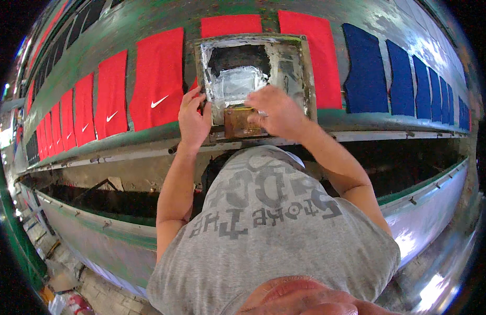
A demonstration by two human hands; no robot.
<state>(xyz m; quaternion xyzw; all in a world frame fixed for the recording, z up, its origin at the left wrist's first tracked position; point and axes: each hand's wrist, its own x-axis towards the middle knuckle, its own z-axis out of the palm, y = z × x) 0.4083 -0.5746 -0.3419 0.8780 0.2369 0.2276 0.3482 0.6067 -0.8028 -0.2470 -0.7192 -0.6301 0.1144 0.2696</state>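
I stand at a long green surface (148,137) with a row of cloth pieces laid flat along it, red pieces (158,79) to my left and dark blue pieces (364,69) to my right, each spaced apart from the next so the frame can land on one at a time. The printing screen frame (252,79) lies flat on the red piece straight ahead of me, which shows at the frame's upper and right sides. My left hand (194,118) is curled over the frame's left edge, fingers on top and thumb at the side, pinning it down so it does not shift on the cloth. My right hand (277,113) is closed, knuckles up, around the brown wooden squeegee (237,121) at the frame's near end, close to my body; its blade I cannot see under my hand. The mesh (237,84) inside shows a pale patch amid dark areas. The white marks on the red pieces at my left suggest those already carry a print.
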